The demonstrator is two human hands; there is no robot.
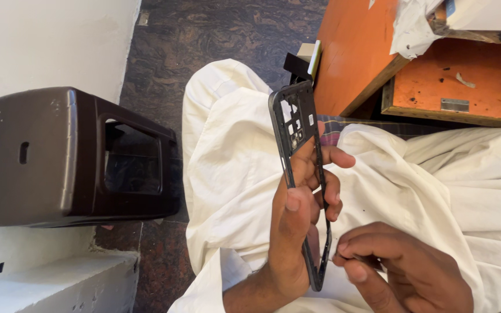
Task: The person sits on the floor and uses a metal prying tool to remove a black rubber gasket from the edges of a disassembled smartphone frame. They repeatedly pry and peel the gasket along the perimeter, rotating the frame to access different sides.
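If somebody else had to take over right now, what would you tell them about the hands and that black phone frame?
Left hand: grips the black phone frame around its middle, thumb across the near edge, holding it upright and edge-on over the lap.
Right hand: fingertips pinched together at the frame's lower edge; whether they hold a small part or tool is too small to tell.
The frame is bare: open cutouts, no screen or back cover on it.
Nearby: white garment under the hands, dark brown plastic stool to the left, orange wooden table ahead.
Done or left: the pictures cannot settle it.
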